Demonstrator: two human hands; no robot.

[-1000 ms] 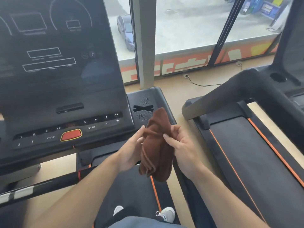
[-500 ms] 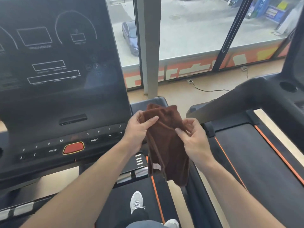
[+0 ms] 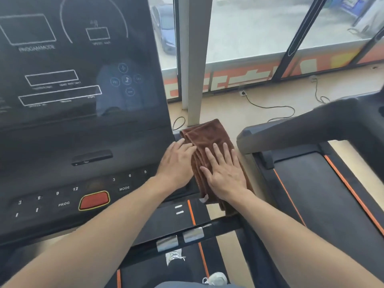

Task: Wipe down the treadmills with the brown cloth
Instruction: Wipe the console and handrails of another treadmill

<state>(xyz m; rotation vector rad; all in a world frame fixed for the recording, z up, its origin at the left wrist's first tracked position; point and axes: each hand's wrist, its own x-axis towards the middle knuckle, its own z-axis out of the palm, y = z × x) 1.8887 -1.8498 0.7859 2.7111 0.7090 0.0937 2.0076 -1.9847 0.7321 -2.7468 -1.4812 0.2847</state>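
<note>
1. The treadmill console fills my left view, its dark screen and red button untouched by the cloth so far.
2. A second treadmill sits just right, its handrail close beside my working spot; I judge it could crowd a wide sweep.
3. The brown cloth, which half a second ago hung bunched between both hands in the air, now lies spread on the console's right side tray.
4. My right hand presses flat on it, fingers straight; my left hand rests flat at its left edge, gripping nothing.
5. That means wiping is starting here; nearly everything remains.
</note>
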